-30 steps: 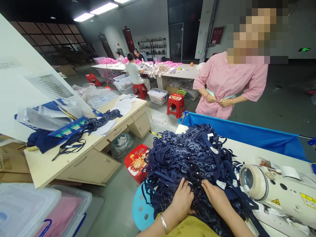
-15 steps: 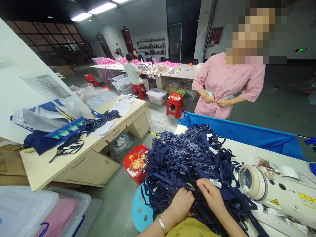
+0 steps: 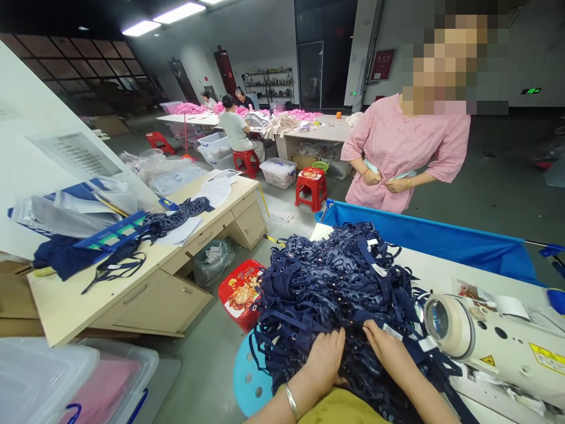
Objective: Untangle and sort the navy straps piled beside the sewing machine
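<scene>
A big heap of navy lace garments with straps [image 3: 339,282] lies on the white table in front of me and spills toward my lap. My left hand [image 3: 324,356] rests on the near side of the heap, fingers curled into the fabric. My right hand [image 3: 388,350] lies beside it, fingers pressed on the straps and pinching at them. A silver bangle sits on my left wrist. Both hands are close together, almost touching.
A white sewing machine [image 3: 485,341] stands right of my hands. A blue cloth bin edge [image 3: 441,238] runs behind the table, where a person in pink [image 3: 397,159] stands. A beige desk [image 3: 145,265], red stools [image 3: 241,291], a teal stool [image 3: 249,377] and clear bins [image 3: 66,383] are at left.
My right hand lifted and reached into the straps half a second ago, then came back down beside my left. The view has drifted slightly right.
</scene>
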`<move>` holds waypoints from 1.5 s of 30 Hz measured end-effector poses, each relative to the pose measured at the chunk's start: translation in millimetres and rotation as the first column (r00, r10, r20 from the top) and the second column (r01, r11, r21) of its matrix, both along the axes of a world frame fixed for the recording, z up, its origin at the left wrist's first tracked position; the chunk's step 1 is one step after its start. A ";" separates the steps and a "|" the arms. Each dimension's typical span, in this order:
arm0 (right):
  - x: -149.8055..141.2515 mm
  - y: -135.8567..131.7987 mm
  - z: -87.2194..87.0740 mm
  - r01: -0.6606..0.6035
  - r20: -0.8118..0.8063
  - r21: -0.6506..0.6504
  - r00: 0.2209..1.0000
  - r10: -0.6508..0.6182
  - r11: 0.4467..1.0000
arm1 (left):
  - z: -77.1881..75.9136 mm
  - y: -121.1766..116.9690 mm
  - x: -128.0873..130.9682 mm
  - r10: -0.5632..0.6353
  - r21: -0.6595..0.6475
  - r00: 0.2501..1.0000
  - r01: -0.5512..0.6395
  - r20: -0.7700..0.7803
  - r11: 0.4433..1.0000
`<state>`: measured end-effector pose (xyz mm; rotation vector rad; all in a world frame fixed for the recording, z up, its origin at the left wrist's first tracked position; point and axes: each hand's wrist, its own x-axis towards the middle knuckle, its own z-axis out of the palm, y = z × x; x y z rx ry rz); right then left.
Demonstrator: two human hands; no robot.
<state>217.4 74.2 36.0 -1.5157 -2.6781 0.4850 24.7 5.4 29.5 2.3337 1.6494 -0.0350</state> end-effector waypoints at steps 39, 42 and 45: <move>-29.8 9.3 19.6 -0.022 -0.291 0.052 0.956 0.036 0.998 | -6.0 2.2 -6.7 -0.258 0.180 0.958 0.278 -0.129 0.943; -27.2 16.4 23.3 0.214 -0.596 -0.156 0.758 -0.265 0.964 | -0.9 -0.3 -9.7 -0.270 0.147 0.959 0.281 -0.087 0.948; -22.1 22.9 23.0 0.218 -0.599 -0.205 0.743 -0.299 0.954 | 5.7 -0.3 -10.3 -0.219 0.109 0.976 0.217 0.012 0.970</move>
